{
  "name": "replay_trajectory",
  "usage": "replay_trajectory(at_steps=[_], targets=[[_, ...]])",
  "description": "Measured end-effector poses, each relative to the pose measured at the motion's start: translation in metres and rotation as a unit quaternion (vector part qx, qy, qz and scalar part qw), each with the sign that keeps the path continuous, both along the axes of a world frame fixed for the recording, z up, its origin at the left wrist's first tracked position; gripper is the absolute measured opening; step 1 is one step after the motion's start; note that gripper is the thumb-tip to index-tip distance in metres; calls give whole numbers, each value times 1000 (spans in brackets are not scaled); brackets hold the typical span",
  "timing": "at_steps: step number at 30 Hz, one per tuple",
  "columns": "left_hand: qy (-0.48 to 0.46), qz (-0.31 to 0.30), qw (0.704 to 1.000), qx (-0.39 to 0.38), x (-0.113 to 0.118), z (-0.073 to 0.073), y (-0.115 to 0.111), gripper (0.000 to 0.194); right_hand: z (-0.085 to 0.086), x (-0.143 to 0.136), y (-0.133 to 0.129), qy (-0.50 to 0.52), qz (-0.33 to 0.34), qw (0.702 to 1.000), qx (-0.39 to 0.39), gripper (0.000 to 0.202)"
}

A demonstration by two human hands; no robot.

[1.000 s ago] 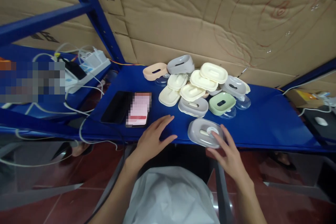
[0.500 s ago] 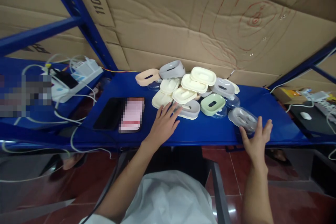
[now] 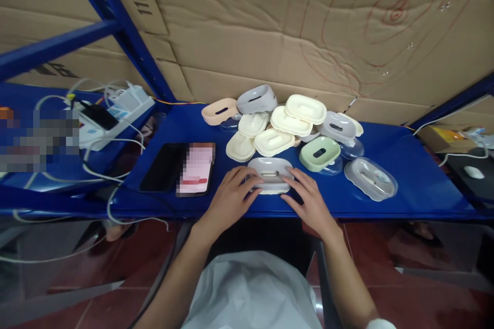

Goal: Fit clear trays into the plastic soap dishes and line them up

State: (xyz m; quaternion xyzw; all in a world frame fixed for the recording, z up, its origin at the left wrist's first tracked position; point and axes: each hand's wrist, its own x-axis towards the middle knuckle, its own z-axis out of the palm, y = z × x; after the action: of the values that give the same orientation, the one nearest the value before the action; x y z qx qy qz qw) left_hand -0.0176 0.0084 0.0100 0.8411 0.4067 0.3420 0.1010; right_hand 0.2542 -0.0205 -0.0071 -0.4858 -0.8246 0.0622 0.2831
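Left fingers (image 3: 252, 182) and right fingers (image 3: 299, 176) clasp a glossy, oval grey dish's (image 3: 270, 166) rounded ends.

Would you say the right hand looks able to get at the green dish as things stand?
Probably yes: the green dish sits just beyond the right hand, with only tabletop showing between them. The fingers are at the grey dish by the left hand, so may need to leave that first.

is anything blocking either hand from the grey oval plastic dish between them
Nothing visible: the bare left hand and bare right hand are at opposite ends of the grey oval plastic dish.
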Motion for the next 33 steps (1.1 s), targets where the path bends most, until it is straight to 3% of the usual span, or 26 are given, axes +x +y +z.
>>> replay_trajectory(at_steps=[4, 7, 13, 18, 23, 27, 30, 33], targets=[[2, -31, 999, -14, -3, -7, -11, 15, -6, -3, -5, 6, 16, 1000, 19, 35], [-13, -40, 999, -24, -6, -14, -16, 19, -3, 0, -9, -4, 31, 999, 23, 36], [-68, -49, 995, -56, -19, -17, -18, 13, 22, 14, 11, -14, -43, 997, 63, 42], [-109, -48, 991, -57, -24, -21, -19, 13, 36, 13, 37, -70, -39, 992, 101, 40], [-108, -51, 991, -52, -24, -22, -21, 13, 23, 49, 50, -111, -123, 981, 97, 41], [-102, -47, 992, -53, -23, -22, -21, 15, 13, 71, 44, -67, -158, 978, 119, 39], [-99, -36, 993, -58, -22, -22, -22, 25, 15, 53, 21, -21, -147, 977, 153, 39], [-89, -21, 994, -66, -21, -21, -23, 43, 18, 14, -6, -17, -100, 980, 173, 47]])
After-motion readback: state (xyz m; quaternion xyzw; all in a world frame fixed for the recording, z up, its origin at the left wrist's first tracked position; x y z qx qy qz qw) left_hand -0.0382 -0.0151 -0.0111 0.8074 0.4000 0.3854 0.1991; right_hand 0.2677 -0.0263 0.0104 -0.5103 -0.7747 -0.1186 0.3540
